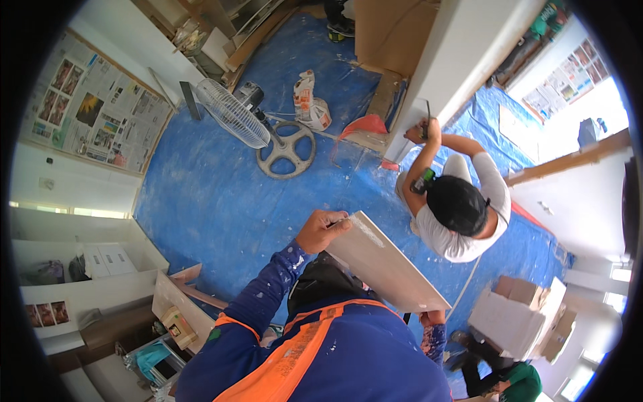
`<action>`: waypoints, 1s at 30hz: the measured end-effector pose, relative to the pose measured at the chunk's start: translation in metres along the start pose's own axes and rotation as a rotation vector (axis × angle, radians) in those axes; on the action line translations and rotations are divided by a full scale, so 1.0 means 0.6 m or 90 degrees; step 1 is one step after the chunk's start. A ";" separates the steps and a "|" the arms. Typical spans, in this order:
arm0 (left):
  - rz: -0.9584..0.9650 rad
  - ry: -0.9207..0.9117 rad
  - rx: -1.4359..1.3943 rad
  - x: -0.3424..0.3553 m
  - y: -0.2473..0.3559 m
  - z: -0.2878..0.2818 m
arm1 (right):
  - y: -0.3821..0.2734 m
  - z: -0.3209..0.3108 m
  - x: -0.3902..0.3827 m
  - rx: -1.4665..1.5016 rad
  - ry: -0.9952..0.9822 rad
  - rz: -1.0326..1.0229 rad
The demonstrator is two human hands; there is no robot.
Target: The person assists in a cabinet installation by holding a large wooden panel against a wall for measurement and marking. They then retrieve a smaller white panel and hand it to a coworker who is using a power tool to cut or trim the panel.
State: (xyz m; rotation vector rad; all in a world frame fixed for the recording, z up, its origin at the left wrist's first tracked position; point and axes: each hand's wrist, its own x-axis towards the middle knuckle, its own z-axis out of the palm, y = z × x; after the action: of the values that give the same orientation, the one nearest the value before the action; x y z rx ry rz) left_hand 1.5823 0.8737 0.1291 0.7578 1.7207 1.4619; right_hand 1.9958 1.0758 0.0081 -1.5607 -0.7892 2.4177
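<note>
A flat, rectangular pale greyish board (392, 264) slants in front of my body, with whitish smears along its far edge. My left hand (323, 231) is closed on its left end, thumb and fingers pinching the corner. At the opposite end, near the lower right corner, my right hand (434, 317) is closed on the board from below, its fingers partly hidden by it. Beneath the board lies a blue floor sheet (214, 201). To the right, a person in a dark cap (457, 206) crouches at a white wall end, holding a small dark tool (418, 130) against it.
Ahead stands a pedestal fan (234, 112) with a round spoked base, next to a white and orange bag (310, 104). Cardboard boxes (512, 315) sit at the lower right, near a person in green (524, 383). Boards (181, 311) lean at the left.
</note>
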 end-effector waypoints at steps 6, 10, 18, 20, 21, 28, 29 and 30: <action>0.009 0.008 0.045 0.074 -0.011 -0.099 | -0.032 0.088 0.064 -0.149 0.049 0.155; 0.018 -0.029 0.065 0.115 -0.008 -0.169 | -0.022 0.149 0.115 -0.132 0.005 0.254; 0.007 -0.050 0.043 0.173 -0.045 -0.268 | 0.002 0.255 0.150 -0.138 -0.003 0.305; 0.011 -0.070 0.045 0.186 -0.048 -0.285 | -0.002 0.275 0.153 -0.135 0.007 0.294; 0.006 -0.065 0.025 0.189 -0.049 -0.287 | -0.004 0.283 0.153 -0.140 0.017 0.289; -0.050 -0.080 -0.053 0.206 -0.044 -0.286 | 0.023 0.280 0.140 -0.091 -0.008 0.247; -0.050 -0.089 -0.049 0.207 -0.040 -0.285 | 0.024 0.280 0.133 -0.085 -0.028 0.235; -0.047 -0.094 -0.040 0.207 -0.043 -0.286 | 0.026 0.279 0.128 -0.078 -0.048 0.223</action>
State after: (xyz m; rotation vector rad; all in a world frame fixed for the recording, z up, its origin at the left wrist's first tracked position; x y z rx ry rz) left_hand 1.3718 0.8771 0.0964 0.7434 1.5681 1.3684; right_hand 1.8163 1.0360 -0.0080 -1.7948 -0.7423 2.7313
